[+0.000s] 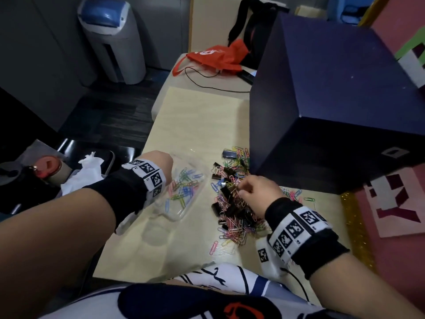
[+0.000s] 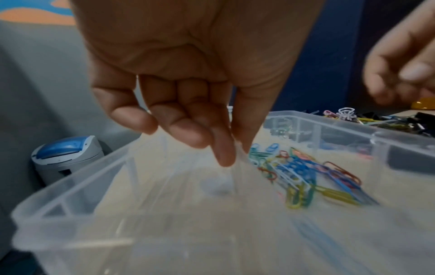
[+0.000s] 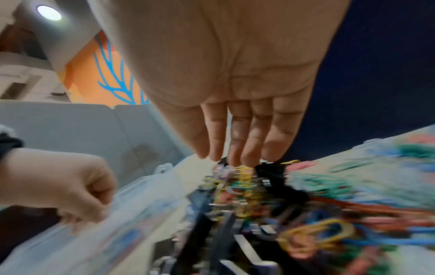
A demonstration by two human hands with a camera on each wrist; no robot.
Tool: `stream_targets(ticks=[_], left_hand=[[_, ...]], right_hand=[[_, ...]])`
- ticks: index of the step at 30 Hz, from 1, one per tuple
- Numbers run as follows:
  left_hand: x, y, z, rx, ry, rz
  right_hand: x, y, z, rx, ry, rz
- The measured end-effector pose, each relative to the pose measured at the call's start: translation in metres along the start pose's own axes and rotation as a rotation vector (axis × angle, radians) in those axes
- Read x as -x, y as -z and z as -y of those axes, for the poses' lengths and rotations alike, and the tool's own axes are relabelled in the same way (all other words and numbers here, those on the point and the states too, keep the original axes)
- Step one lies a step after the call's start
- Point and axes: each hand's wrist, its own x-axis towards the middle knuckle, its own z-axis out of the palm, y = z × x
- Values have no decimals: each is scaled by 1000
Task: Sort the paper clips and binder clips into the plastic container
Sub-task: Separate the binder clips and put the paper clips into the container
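Observation:
A clear plastic container sits on the pale table and holds several coloured paper clips. My left hand is above it, thumb and index finger pinching a clear plastic part of the container. To its right lies a mixed pile of coloured paper clips and black binder clips. My right hand reaches down onto the top of the pile, its bunched fingertips pinching at paper clips; the wrist view there is blurred.
A large dark blue box stands just behind and right of the pile. Loose paper clips lie right of my right hand. A red bag and a black cable lie at the table's far end. White tissue lies left, off the table.

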Motion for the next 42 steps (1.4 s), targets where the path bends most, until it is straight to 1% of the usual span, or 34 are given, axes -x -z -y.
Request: stream_targets(ticks=[3,5,8,10,12,14,17,20,23,25,27,28,29,31,33,34,40,42], left_hand=[[-8,0,-1,37,50,-25],[-11,0,-3,83,95,-64],[-7,3,-8,119,86,-129],[-3,6,-15,138,62,-241],[9,16,-29,129,32,-336],[19,23,-49,105,-71,-371],[35,24,-84,64,-300,-369],[46,13,-120,8,-516,-372],[41,-7,-145,-78,-676,-362],[35,-18,-152,-127,-722,-360],[32,-24,-153,-129,-716,-336],[31,-24,-153,-131,-714,-339],[32,-23,-153,-136,-714,-349],[32,-21,-153,-133,-711,-361],[32,-19,-153,-125,-702,-362],[32,-18,-154,-129,-702,-366],[35,-16,-160,-135,-724,-368],[36,-17,-162,-133,-728,-371]], right_hand=[[-1,1,-29,87,-184,-9],[2,-2,-40,150,-249,-4],[8,-10,-51,188,-231,51],[12,-17,-56,186,-199,97],[14,-24,-61,200,-187,80],[15,-28,-64,192,-194,24],[16,-29,-66,154,-211,-11],[18,-26,-69,64,-226,-47],[20,-17,-78,-20,-347,-185],[24,-12,-87,2,-470,-232],[29,-8,-95,72,-580,-207],[31,-7,-99,83,-604,-193],[33,-7,-102,72,-593,-187],[33,-12,-107,38,-499,-186],[30,-19,-110,54,-421,-164],[28,-22,-110,65,-406,-160],[23,-23,-107,165,-368,-262],[25,-18,-109,195,-353,-342]])
